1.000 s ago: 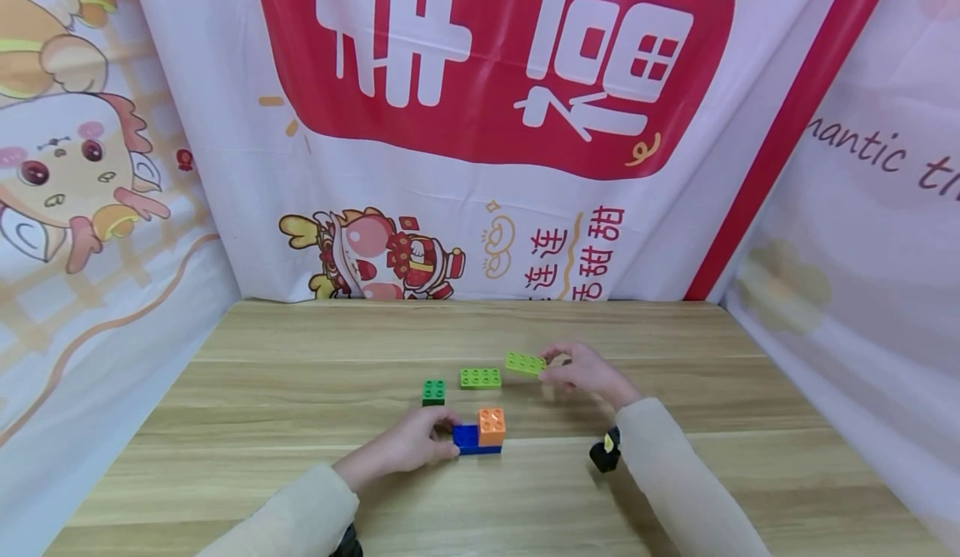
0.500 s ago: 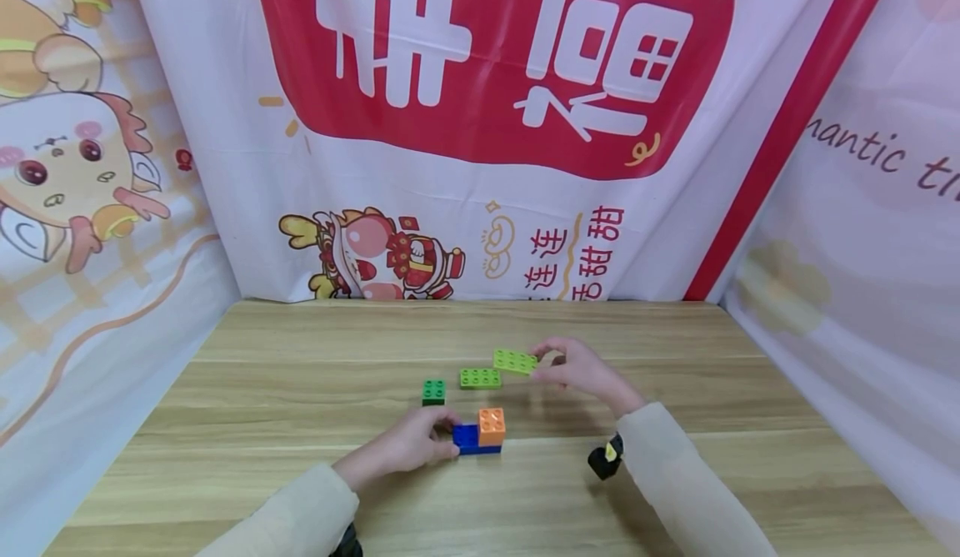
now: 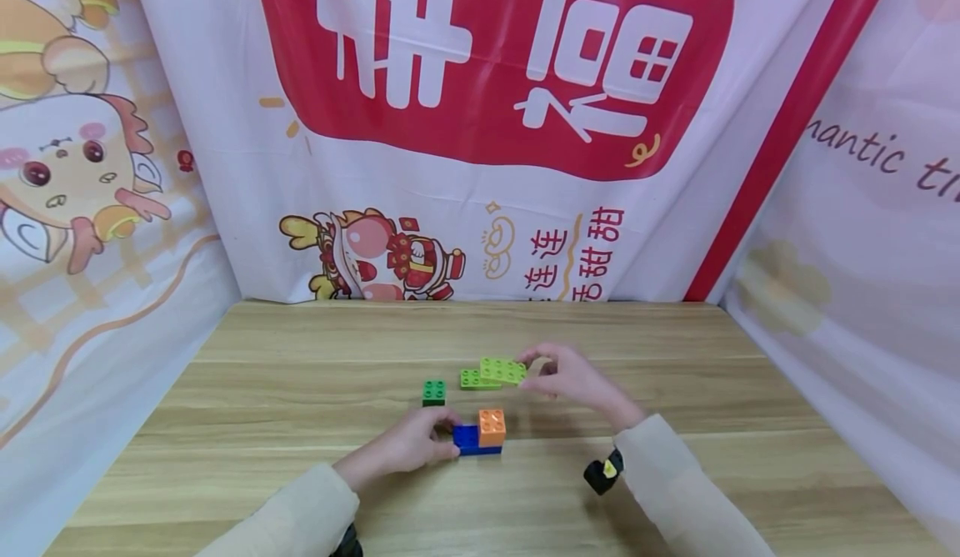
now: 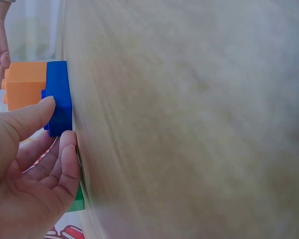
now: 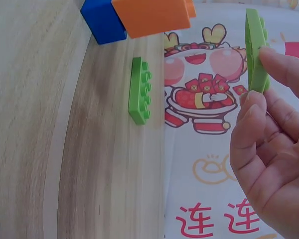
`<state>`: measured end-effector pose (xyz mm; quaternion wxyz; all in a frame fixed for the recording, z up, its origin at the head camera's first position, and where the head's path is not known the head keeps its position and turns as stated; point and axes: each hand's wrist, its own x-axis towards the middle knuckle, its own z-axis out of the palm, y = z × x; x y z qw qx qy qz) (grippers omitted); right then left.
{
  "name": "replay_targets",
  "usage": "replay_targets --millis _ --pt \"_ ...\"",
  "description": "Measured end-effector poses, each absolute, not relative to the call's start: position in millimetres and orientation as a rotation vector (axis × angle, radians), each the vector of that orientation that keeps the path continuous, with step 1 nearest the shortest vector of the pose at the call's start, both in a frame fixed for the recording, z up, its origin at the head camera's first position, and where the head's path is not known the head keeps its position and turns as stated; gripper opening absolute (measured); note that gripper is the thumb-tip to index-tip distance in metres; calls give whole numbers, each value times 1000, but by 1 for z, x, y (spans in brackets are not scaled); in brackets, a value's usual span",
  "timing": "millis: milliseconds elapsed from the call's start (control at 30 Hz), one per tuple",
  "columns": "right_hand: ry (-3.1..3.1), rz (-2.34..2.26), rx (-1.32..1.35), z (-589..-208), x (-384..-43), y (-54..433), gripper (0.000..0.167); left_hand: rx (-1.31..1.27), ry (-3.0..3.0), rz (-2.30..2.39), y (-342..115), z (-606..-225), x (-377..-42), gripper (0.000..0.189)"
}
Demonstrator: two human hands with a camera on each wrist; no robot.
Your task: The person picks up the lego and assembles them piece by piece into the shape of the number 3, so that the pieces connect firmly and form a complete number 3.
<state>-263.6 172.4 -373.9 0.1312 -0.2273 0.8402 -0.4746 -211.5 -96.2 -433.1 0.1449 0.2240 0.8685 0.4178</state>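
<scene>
My left hand (image 3: 411, 443) pinches the left end of a blue toy brick (image 3: 467, 438) that lies on the table. An orange brick (image 3: 491, 427) is stacked on the blue brick's right half. My right hand (image 3: 572, 377) holds a thin light-green brick (image 3: 502, 370) by its right end, raised off the table. Under it in the head view, partly covered, a second light-green brick (image 3: 470, 380) lies on the table. The right wrist view shows a gap between the held brick (image 5: 256, 52) and the lying one (image 5: 137, 92).
A small dark-green brick (image 3: 433, 392) sits on the wooden table (image 3: 300, 373), behind the left hand. A printed cloth (image 3: 495, 190) hangs at the table's back edge, with more cloth on both sides. A black wrist device (image 3: 602, 473) is by the right sleeve.
My right hand has moved left with the light-green brick, which now overlaps the lying light-green one in the head view. The left hand and the blue and orange bricks stay put.
</scene>
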Motion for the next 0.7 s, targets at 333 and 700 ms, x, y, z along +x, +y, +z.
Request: replay_targets --millis 333,700 --pt "2449 -1358 -744 -373 -249 164 33 659 2523 1188 -97 -434 -212 38" --pt "2420 -1361 -771 -383 -243 158 32 660 2522 1193 -96 -435 -213 37"
